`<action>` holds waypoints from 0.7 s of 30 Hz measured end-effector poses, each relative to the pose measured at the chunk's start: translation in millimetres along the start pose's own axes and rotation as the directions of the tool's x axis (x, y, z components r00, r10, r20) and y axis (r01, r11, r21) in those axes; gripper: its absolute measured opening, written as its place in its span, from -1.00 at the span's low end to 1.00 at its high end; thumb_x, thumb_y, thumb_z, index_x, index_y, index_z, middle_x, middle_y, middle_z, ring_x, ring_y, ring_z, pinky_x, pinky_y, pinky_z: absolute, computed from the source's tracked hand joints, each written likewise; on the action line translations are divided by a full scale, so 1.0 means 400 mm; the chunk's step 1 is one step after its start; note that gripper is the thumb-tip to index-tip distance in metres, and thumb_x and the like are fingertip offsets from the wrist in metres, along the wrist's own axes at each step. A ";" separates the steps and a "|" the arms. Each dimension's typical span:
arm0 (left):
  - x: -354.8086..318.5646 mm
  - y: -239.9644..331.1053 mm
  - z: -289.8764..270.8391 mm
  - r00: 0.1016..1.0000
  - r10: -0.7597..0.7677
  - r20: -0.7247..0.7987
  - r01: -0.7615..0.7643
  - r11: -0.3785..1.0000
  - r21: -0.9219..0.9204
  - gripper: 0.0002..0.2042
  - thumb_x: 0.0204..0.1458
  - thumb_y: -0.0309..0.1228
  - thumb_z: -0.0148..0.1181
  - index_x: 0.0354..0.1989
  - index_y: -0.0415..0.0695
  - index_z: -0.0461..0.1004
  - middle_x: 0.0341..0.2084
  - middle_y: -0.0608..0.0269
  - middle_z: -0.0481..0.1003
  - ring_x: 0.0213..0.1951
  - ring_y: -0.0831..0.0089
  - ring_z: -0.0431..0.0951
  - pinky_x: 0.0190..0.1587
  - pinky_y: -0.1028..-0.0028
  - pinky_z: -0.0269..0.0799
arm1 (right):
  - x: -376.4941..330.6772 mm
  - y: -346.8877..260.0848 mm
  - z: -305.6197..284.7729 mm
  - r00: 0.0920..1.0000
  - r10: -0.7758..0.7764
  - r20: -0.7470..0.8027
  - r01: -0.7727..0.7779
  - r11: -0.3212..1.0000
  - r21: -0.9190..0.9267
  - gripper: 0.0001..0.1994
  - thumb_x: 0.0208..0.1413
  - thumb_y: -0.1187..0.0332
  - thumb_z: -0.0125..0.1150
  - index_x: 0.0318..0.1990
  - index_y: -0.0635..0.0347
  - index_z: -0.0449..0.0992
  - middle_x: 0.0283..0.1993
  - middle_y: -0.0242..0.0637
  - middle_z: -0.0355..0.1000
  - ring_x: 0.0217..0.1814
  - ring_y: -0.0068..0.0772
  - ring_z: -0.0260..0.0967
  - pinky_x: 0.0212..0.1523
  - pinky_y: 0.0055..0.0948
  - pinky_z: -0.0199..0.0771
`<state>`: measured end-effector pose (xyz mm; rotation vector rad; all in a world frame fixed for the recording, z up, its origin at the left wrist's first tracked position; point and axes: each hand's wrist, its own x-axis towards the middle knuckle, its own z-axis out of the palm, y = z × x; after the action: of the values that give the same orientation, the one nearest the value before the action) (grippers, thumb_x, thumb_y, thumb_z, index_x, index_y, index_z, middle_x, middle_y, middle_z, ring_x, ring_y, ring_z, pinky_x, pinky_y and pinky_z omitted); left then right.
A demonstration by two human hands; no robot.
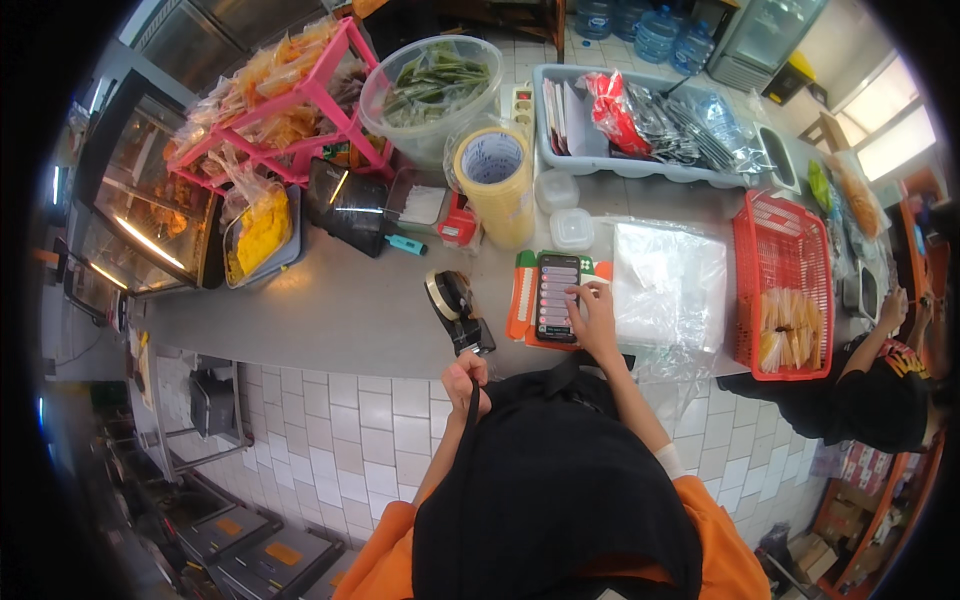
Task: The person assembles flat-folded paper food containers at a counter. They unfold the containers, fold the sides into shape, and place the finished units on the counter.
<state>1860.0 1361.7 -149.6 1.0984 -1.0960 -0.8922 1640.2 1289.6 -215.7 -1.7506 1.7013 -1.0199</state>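
"One smartphone (557,302) is lying face up over a flat orange-and-green item (521,305) on a gray counter (350,322), its lit screen showing a list. Who is using it?"

"Someone wearing orange sleeves (722,540) and a black garment (555,490). The right hand (595,318) is reaching over the phone from its right side, open, with fingers loosely bent above the screen. Whether a fingertip is touching the glass, I cannot tell."

"And the left hand (467,382)?"

"It is closing on a black strap (472,408) at the counter's front edge, just below a black tape dispenser (455,308)."

"What is surrounding the phone?"

"Clear plastic bags (668,285) are lying in a stack just to its right, and a red basket (785,225) beyond them is holding small packets (790,335). Behind the phone, two lidded containers (571,230) are standing beside a column of yellowish tape rolls (497,205)."

"Farther out?"

"A gray-blue tub (660,172) is holding bagged goods along the back, near a clear bucket (432,130) of green contents. Pink racks (325,95) are carrying bagged food at left, while a co-worker in black (885,400) is standing at far right."
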 end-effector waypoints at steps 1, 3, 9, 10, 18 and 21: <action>0.005 0.001 -0.002 1.000 -0.007 0.009 0.007 1.000 -0.004 -0.39 0.23 0.12 -0.42 -0.70 -0.13 0.12 -0.82 0.41 0.04 -0.76 0.65 -0.01 -0.68 0.55 -0.22 | 0.015 0.006 0.002 1.000 0.000 0.017 0.000 1.000 -0.001 -0.74 -0.03 0.39 0.26 -0.12 0.06 0.50 -0.05 -0.06 0.25 -0.01 -0.02 0.25 0.06 -0.19 0.26; 0.019 0.001 -0.009 0.999 0.032 0.018 -0.032 0.999 0.031 -0.40 0.23 0.11 -0.43 -0.70 -0.13 0.11 -0.81 0.41 0.04 -0.75 0.65 -0.01 -0.67 0.56 -0.22 | 0.029 0.015 0.003 0.998 -0.009 0.057 0.011 0.999 -0.041 -0.69 -0.10 0.34 0.33 -0.12 0.03 0.51 0.00 -0.06 0.23 0.05 0.00 0.20 0.10 -0.17 0.23; 0.041 -0.006 -0.019 0.996 0.089 -0.021 -0.087 0.994 0.061 -0.40 0.24 0.10 -0.45 -0.69 -0.13 0.10 -0.80 0.41 0.04 -0.75 0.65 -0.01 -0.67 0.56 -0.21 | 0.019 0.026 -0.020 0.978 -0.080 0.193 0.109 0.983 -0.147 -0.42 -0.33 0.19 0.49 -0.01 -0.13 0.46 0.19 0.02 0.08 0.25 0.16 -0.02 0.24 0.02 0.07; 0.041 -0.006 -0.017 0.995 0.093 -0.035 -0.091 0.995 0.046 -0.40 0.24 0.10 -0.45 -0.69 -0.13 0.10 -0.80 0.41 0.04 -0.75 0.65 -0.01 -0.67 0.56 -0.21 | 0.015 0.026 -0.024 0.974 -0.068 0.218 0.101 0.984 -0.147 -0.39 -0.35 0.17 0.50 0.00 -0.15 0.46 0.22 0.01 0.05 0.28 0.17 -0.05 0.25 0.04 0.04; 0.022 0.007 -0.003 1.000 0.024 0.020 -0.024 0.999 0.038 -0.39 0.24 0.10 -0.44 -0.69 -0.14 0.11 -0.82 0.41 0.03 -0.76 0.64 -0.01 -0.68 0.55 -0.19 | 0.013 0.029 -0.022 0.988 -0.079 0.131 0.081 0.997 -0.006 -0.56 -0.18 0.23 0.41 -0.05 -0.16 0.50 0.23 0.02 0.06 0.32 0.16 -0.09 0.26 0.01 -0.01; 0.020 0.005 -0.007 0.999 0.033 0.005 -0.033 0.999 0.022 -0.40 0.24 0.10 -0.45 -0.69 -0.14 0.11 -0.83 0.41 0.02 -0.76 0.63 -0.01 -0.67 0.55 -0.19 | 0.015 0.036 -0.008 0.997 -0.031 0.077 0.030 1.000 0.006 -0.64 -0.14 0.30 0.38 -0.10 -0.13 0.53 0.22 0.02 0.08 0.30 0.16 -0.08 0.25 -0.02 0.01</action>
<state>1864.8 1355.1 -146.0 1.0938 -1.1267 -0.8591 1628.5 1282.6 -224.2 -1.7942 1.6280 -0.9567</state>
